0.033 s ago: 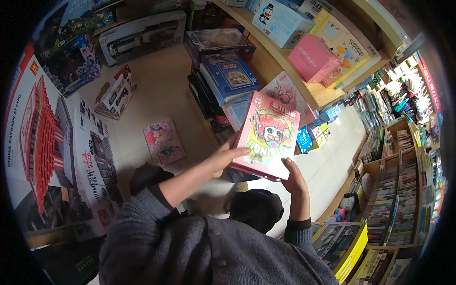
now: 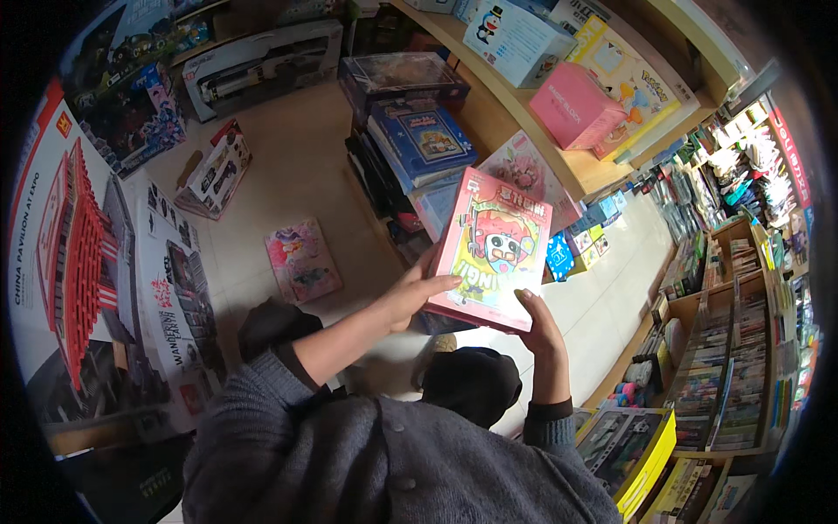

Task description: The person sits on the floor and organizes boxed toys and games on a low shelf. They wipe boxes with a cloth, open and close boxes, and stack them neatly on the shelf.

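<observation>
A pink box (image 2: 499,240) with a cartoon panda on its front is held up, tilted, before me between my two hands. My left hand (image 2: 414,290) grips its lower left edge, thumb lying on the front and the other fingers hidden behind. At its lower right corner my right hand (image 2: 543,327) holds on, thumb on the front edge and fingers mostly out of sight underneath. Behind the box, a pale pink flower-printed box (image 2: 524,166) leans by the shelf. Just left of it lies a stack topped by a blue box (image 2: 429,138).
A pink flat box (image 2: 302,260) lies on the floor to the left, with a white carton (image 2: 216,175) beyond it. Large boxes (image 2: 74,262) line the left side. A wooden shelf (image 2: 602,175) holding a pink cube box (image 2: 576,106) juts in; bookshelves (image 2: 724,367) stand at right.
The pink box has tilted slightly in my hands, and the glare on its lower front has lessened. My right thumb has shifted a little. Both hands keep hold.
</observation>
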{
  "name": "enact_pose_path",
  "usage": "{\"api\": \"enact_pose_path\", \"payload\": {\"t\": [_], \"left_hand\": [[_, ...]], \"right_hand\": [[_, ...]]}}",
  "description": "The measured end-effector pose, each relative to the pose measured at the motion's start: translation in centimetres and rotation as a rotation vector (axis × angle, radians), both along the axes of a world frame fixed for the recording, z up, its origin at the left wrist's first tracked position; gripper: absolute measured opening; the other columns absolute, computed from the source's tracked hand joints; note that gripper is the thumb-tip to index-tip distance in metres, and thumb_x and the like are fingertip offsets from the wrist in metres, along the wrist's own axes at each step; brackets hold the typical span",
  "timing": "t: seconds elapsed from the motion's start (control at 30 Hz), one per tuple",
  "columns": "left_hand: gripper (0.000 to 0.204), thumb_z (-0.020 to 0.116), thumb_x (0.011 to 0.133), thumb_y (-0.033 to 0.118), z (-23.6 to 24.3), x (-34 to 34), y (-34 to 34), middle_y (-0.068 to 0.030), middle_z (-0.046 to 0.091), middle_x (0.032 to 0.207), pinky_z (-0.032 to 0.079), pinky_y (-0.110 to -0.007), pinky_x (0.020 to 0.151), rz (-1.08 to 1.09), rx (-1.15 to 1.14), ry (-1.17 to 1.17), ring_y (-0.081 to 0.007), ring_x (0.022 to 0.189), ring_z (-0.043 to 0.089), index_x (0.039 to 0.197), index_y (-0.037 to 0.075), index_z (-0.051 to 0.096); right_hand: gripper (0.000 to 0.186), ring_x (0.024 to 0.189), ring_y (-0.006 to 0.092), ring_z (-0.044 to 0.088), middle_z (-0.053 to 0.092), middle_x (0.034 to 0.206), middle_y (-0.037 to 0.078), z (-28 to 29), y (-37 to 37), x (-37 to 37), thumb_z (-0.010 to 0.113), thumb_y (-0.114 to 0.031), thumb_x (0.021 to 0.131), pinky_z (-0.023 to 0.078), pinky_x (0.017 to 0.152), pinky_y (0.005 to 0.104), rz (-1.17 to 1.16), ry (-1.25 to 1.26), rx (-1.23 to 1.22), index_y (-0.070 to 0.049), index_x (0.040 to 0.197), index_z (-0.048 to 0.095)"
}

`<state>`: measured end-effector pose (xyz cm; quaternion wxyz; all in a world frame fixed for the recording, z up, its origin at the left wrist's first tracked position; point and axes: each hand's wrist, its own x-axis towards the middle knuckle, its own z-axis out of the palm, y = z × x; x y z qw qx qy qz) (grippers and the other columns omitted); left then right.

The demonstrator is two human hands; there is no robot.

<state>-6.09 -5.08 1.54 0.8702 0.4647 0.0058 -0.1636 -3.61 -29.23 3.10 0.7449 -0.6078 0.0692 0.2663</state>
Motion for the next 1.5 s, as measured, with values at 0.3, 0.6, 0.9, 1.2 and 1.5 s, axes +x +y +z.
{"api": "enact_pose_path", "payload": {"t": [0.3, 0.6, 0.9, 1.2, 1.5], "left_hand": [[0.059, 0.046, 0.088, 0.043, -4.7, 1.9, 2.0, -0.0051, 0.042, 0.128, 0.034, -0.036, 0.096, 0.008, -0.19, 0.05, -0.0165, 0.117, 0.04, 0.134, 0.012, 0.027], [0.027, 0.055, 0.085, 0.029, -10.5, 8.3, 6.6, -0.0073, 0.058, 0.091, 0.046, -0.032, 0.073, 0.556, -0.242, 0.444, -0.0176, 0.083, 0.056, 0.103, 0.009, 0.051], [0.024, 0.053, 0.084, 0.019, -8.6, 6.9, 7.1, -0.0064, 0.057, 0.093, 0.046, -0.031, 0.073, 0.409, -0.274, 0.517, -0.0165, 0.082, 0.054, 0.105, 0.008, 0.049], [0.024, 0.054, 0.083, 0.016, -7.4, 6.6, 10.2, -0.0062, 0.058, 0.089, 0.046, -0.029, 0.07, 0.46, -0.328, 0.514, -0.0142, 0.077, 0.054, 0.105, 0.01, 0.049], [0.022, 0.055, 0.082, 0.015, -7.4, 6.5, 11.5, -0.0056, 0.059, 0.087, 0.046, -0.028, 0.068, 0.49, -0.352, 0.507, -0.0124, 0.073, 0.054, 0.102, 0.011, 0.05]], "right_hand": [[0.089, 0.105, 0.0242, 0.046, 0.043, 0.117, 0.016, 4.5, 6.0, 2.3, 0.066, -0.015, 0.059, 0.04, 0.089, 0.0326, 0.017, -0.646, -0.217, -0.001, 0.135, 0.021], [0.076, 0.101, 0.0356, 0.041, 0.039, 0.115, 0.021, 7.8, 14.0, 8.5, 0.069, -0.025, 0.057, 0.03, 0.087, 0.0435, -0.148, -1.9, -1.293, -0.017, 0.129, 0.042], [0.072, 0.107, 0.0355, 0.037, 0.033, 0.121, 0.02, 5.6, 19.8, 18.9, 0.067, -0.024, 0.066, 0.034, 0.084, 0.0485, 0.059, -1.845, -1.724, -0.025, 0.132, 0.036], [0.076, 0.119, 0.0409, 0.035, 0.04, 0.126, 0.025, 4.4, 18.6, 30.6, 0.064, -0.015, 0.067, 0.031, 0.098, 0.0445, 0.14, -1.392, -1.639, -0.01, 0.135, 0.028], [0.089, 0.117, 0.0336, 0.04, 0.045, 0.122, 0.024, 2.2, 12.5, 38.7, 0.071, -0.022, 0.054, 0.032, 0.097, 0.0355, 0.136, -1.274, -1.173, -0.004, 0.131, 0.03]]}}
